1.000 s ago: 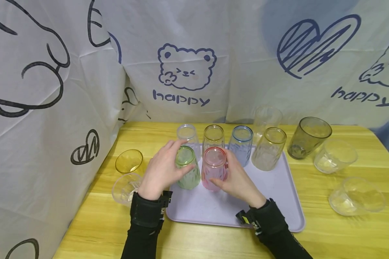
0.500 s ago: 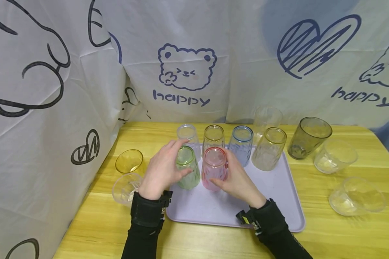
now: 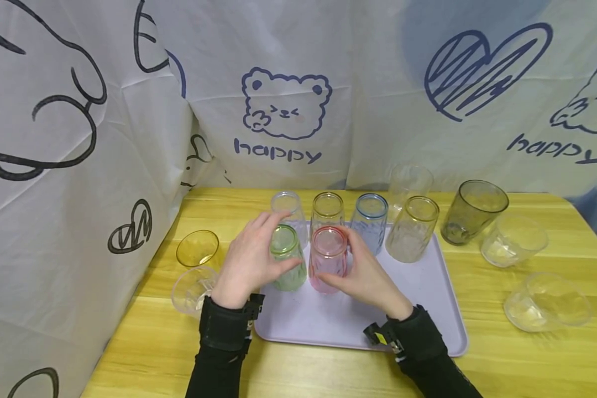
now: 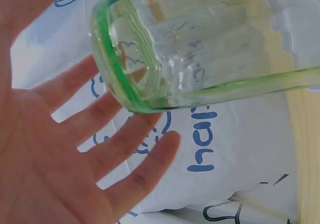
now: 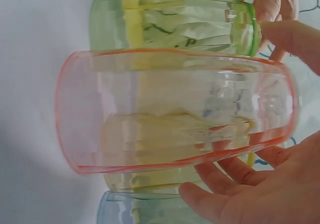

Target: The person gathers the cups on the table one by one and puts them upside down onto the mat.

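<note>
My left hand (image 3: 247, 257), thumb and fingers apart, loosely surrounded a green-tinted, see-through, faceted tumbler (image 3: 289, 279); my right hand (image 3: 367, 275), equally unclamped, surrounded a pink-tinted tumbler (image 3: 329, 260). Both stood mouth-down on the smooth lilac tray (image 3: 323, 326), unmoved; my right wrist (image 3: 402, 309) had shifted slightly outward.

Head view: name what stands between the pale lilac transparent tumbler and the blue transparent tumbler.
A yellow-tinted transparent tumbler stands there upside down, partly behind the pink transparent tumbler; the head view shows it.
</note>
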Available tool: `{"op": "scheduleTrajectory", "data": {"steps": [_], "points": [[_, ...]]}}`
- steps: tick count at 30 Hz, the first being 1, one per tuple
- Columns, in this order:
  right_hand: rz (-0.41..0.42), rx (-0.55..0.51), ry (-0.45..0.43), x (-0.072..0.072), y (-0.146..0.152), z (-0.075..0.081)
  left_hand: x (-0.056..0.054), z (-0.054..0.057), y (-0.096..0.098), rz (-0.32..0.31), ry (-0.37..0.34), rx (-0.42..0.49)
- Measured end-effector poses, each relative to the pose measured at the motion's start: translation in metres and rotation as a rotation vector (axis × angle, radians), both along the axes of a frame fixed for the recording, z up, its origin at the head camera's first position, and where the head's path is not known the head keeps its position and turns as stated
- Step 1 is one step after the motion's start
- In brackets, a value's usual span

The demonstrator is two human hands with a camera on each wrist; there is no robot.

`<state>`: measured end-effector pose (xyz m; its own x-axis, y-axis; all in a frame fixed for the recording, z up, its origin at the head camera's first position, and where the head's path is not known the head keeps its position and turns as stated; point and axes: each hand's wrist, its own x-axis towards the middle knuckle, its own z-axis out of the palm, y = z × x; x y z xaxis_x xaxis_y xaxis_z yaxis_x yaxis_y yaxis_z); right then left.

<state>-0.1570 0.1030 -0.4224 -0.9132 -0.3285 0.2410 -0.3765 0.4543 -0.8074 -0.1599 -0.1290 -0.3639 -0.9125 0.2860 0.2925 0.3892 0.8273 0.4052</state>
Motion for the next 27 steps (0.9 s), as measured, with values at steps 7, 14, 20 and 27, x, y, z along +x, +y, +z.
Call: {"op": "scheduleTrajectory", "data": {"steps": [7, 14, 20, 27], "points": [[0.02, -0.113, -0.048, 0.005, 0.006, 0.013, 0.001, 0.003, 0.003, -0.05, 0.112, 0.073], [0.005, -0.248, -0.071, 0.006, 0.013, 0.024, 0.002, 0.004, 0.009, -0.096, 0.23, 0.162], [-0.03, -0.391, -0.017, 0.009, 0.017, 0.033, 0.005, 0.006, 0.02, -0.124, 0.305, 0.212], [-0.089, -0.687, 0.08, 0.009, 0.024, 0.037, 0.009, 0.006, 0.043, -0.125, 0.316, 0.235]]}}
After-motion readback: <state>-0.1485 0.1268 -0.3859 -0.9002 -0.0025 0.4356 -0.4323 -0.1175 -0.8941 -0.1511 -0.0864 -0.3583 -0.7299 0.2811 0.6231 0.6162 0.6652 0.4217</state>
